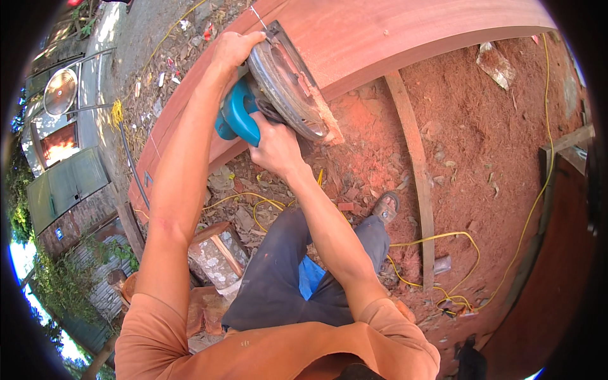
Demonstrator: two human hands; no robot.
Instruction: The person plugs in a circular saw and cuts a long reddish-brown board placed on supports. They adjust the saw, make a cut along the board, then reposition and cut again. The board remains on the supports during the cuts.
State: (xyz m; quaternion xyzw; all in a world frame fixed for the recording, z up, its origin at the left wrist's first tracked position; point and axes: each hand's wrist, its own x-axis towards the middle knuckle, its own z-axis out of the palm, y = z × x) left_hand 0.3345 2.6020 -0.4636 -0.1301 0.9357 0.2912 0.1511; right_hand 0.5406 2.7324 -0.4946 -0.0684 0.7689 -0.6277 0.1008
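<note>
A teal circular saw (239, 114) with a grey metal guard and base plate rests, tilted in view, on a large reddish wooden slab (354, 35). My right hand (277, 144) is wrapped round the saw's teal rear handle. Up at its front edge, my left hand (235, 50) grips the saw near the base plate; some of its fingers are hidden. Pale sawdust (326, 117) lies along the base plate at the slab's near edge. The blade itself cannot be made out.
A narrow wooden strip (411, 158) runs from under the slab along the sawdust-covered ground. Yellow cord (465, 234) loops at the right and beneath the slab. My sandalled foot (386, 206) stands near the strip. Left of my legs is a worn block (218, 256); a round fan (61, 92) stands far left.
</note>
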